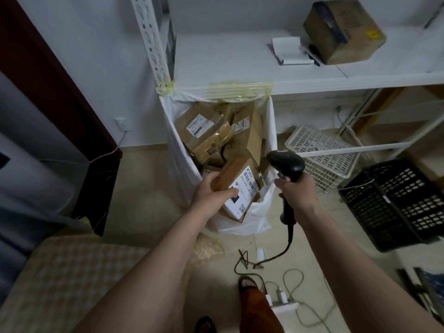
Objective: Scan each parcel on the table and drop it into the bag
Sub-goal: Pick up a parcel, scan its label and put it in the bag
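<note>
1. A view from the person's head looks down at two bare forearms reaching forward over a tiled floor (134, 179).
2. The left hand (211, 192) grips a brown cardboard parcel (236, 186), fingers curled around its near end and the thumb pressed on its white shipping label (242, 195). The label faces up and shows a barcode, printed numbers and a small square code.
3. The parcel is held tilted over the open mouth of a white bag (254, 217), just above the bag's near rim.
4. The bag stands on the floor, its top edge fastened with yellowish tape (240, 88) to the front of a white shelf (240, 68) and to a slotted white post (151, 39).
5. Inside the bag lie several other brown boxes (204, 131), some with white labels, piled against one another.
6. The right hand (296, 193) is wrapped around the handle of a black barcode scanner (287, 164). The scanner head sits just right of the held parcel, apart from it. Its black cable (274, 255) hangs down and curls on the floor.
7. On the shelf sit a taped cardboard box (343, 30) and a white notepad (289, 50) beside it.
8. Under the shelf, to the right of the bag, a white plastic basket (319, 152) and a black plastic crate (394, 200) rest on the floor.
9. A checked cloth surface (60, 280) fills the lower left. A white power strip (283, 308) with pale cords lies near the person's foot (249, 283).
</note>
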`<state>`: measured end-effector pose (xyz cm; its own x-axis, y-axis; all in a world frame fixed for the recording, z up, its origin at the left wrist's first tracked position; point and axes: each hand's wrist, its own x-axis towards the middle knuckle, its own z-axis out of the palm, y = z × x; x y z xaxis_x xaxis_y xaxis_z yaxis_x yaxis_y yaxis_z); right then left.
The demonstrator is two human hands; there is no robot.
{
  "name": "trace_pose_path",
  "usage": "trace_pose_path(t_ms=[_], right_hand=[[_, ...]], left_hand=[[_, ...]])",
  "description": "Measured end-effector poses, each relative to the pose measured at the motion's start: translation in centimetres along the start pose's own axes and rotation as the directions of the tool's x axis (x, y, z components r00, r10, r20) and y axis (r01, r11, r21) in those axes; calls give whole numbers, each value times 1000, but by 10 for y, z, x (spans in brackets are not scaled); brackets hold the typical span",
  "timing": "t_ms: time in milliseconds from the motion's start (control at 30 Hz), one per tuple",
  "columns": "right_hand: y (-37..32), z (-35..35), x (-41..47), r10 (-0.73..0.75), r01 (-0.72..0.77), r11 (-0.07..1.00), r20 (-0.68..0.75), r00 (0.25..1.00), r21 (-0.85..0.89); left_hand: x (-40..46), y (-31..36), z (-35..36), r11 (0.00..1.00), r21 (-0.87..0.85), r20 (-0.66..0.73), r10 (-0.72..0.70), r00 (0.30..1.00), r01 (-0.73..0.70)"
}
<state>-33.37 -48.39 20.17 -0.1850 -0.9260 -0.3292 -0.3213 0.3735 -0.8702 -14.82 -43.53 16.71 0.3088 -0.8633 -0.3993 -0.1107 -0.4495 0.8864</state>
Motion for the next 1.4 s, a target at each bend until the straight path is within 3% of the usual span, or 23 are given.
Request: trace_pose_path(t_ms=[233,400,633,967,1067,1200,1400], right_hand=[[-2,12,108,21,-21,996,4,1000,-87],[29,36,170,80,-80,982,-9,997,-173],[57,48,198,116,-119,948,-27,993,-294],[74,21,210,65,-58,932,5,998,-359],[74,25,213,22,-3,940,52,998,-341],[75,38,217,79,-49,958,95,992,-282],[79,50,215,73,-53,968,73,995,-244]], left_hand=[[58,12,53,906,422,38,26,999,-40],[83,12,78,793,608,-25,53,998,-27],[95,7,98,724,690,-71,61,996,4],[94,13,131,678,734,-153,130,980,24],[95,14,137,671,741,-161,137,977,28],[99,7,132,683,730,-144,162,976,-6],[100,-1,123,686,728,-145,164,976,-7]])
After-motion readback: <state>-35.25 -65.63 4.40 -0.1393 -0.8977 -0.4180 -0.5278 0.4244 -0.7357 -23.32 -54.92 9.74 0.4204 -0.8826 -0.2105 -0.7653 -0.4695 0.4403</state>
